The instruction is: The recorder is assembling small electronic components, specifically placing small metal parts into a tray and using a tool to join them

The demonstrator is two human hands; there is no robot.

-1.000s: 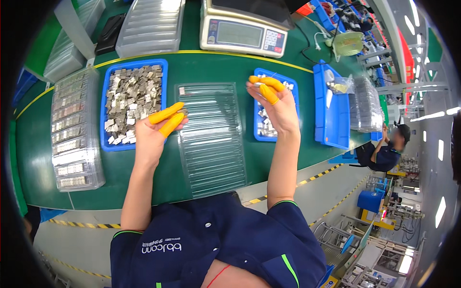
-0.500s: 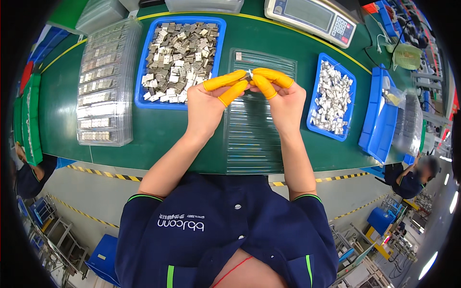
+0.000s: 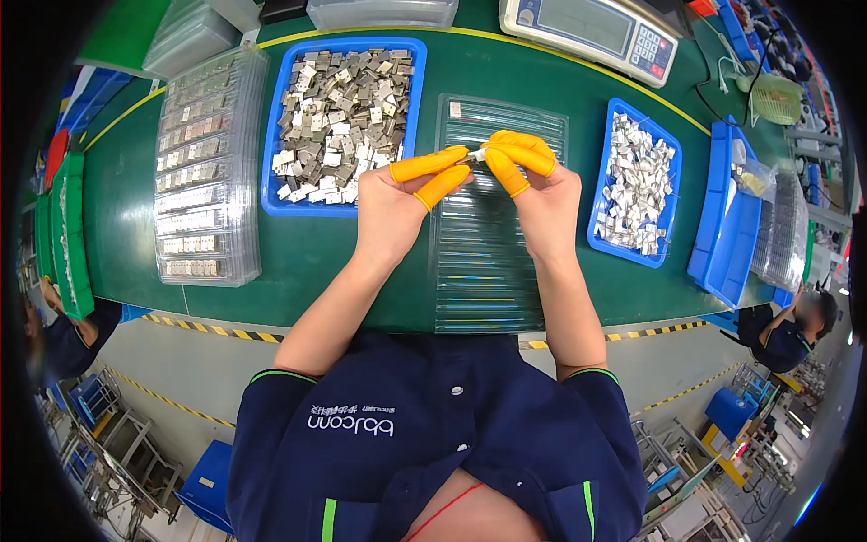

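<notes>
Above a clear ribbed plastic tray (image 3: 492,289), my two hands meet fingertip to fingertip. Yellow finger cots cover the thumb and index finger of each. My left hand (image 3: 390,203) pinches a small metal part, mostly hidden by the fingers. From the other side my right hand (image 3: 548,203) closes on a small silvery-white piece (image 3: 479,154) at the same spot. Whether the two pieces are joined I cannot tell. One small metal piece (image 3: 454,110) lies in the tray's far left corner.
Left of the tray, a blue bin (image 3: 269,172) holds many flat metal connector shells. Filled clear trays (image 3: 253,217) are stacked farther left. Small silvery-white pieces fill another blue bin (image 3: 598,237) at right. A digital scale (image 3: 664,68) stands behind. Co-workers (image 3: 784,339) sit at both sides.
Both hands still pinch together over the tray. The right fingers have shifted slightly, and the silvery-white piece shows more clearly between the fingertips. The whole view has shifted slightly.
</notes>
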